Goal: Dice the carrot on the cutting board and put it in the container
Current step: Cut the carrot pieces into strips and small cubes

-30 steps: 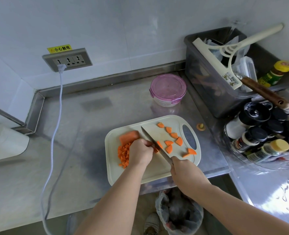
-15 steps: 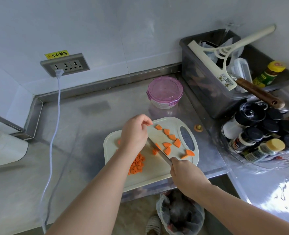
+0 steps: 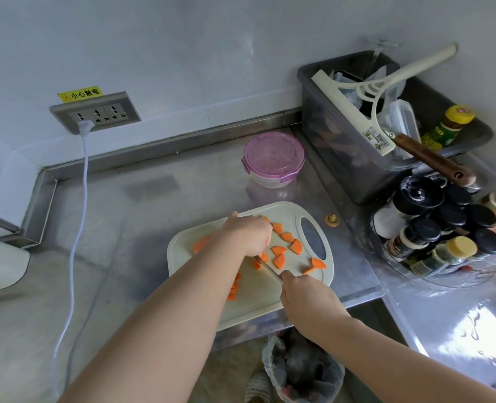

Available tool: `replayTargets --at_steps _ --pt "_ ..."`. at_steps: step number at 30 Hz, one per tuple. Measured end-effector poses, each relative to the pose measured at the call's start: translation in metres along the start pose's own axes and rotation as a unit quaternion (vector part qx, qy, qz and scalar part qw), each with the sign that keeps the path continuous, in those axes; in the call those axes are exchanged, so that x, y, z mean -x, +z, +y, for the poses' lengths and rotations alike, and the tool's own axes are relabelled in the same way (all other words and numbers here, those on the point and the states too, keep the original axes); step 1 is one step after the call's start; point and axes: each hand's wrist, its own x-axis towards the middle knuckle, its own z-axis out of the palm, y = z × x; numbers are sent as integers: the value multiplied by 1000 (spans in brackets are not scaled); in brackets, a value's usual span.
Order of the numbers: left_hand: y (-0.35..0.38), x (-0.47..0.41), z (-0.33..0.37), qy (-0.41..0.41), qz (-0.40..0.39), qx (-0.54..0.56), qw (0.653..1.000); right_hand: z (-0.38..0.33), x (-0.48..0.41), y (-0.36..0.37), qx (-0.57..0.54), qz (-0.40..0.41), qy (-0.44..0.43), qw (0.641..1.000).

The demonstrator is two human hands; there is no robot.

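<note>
While my right hand (image 3: 307, 299) is gripping the knife (image 3: 270, 270) low over the cutting board (image 3: 258, 303), my left hand (image 3: 249, 234) is curling down onto the carrot slices (image 3: 278, 250) to steady them for dicing, well apart from the lidded container (image 3: 273, 158).

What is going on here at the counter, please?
A person is chopping on the cutting board. The right hand grips a knife; the left hand covers carrot slices beside its blade. Diced carrot lies piled by the left forearm. The pink-lidded container stands closed behind the board.
</note>
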Motion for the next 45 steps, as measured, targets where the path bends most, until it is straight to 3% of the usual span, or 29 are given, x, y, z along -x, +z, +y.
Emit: replayTargets --at_steps 4,7,9,11,13,14,16,18,20,22,24,27,40,45 --pt "-1 6 2 2 33 65 997 2 -1 4 12 2 -9 1000" --pt "-5 14 -4 2 153 174 973 1 4 4 -40 23 7 999" --pt "-7 20 -11 -8 284 242 928 2 9 -2 -78 38 23 996" --pt "-4 28 -20 -39 410 327 851 3 12 -9 -133 60 46 988" --pt "3 37 -29 -82 472 364 799 4 11 -11 -191 64 72 977" --pt "9 41 -32 -101 475 357 798 6 9 -12 -198 67 74 975" --pt "24 44 -38 -135 431 322 832 10 8 -12 -179 80 55 979" --pt "38 42 -42 -137 335 262 894 14 6 -10 -174 93 52 979" --pt "48 37 -42 -57 224 161 959 18 5 -8 -177 93 52 978" --pt "50 32 -36 28 125 52 990 22 3 -6 -180 98 49 978" --pt "48 27 -30 70 69 -15 995 23 3 -6 -184 99 44 977" --pt "43 18 -26 85 52 -51 994 22 4 -6 -190 102 37 976" --pt "36 0 -24 102 32 -32 994 25 3 -4 -202 98 45 973" --pt "38 6 -23 89 60 -56 993 24 2 -1 -192 86 45 977"
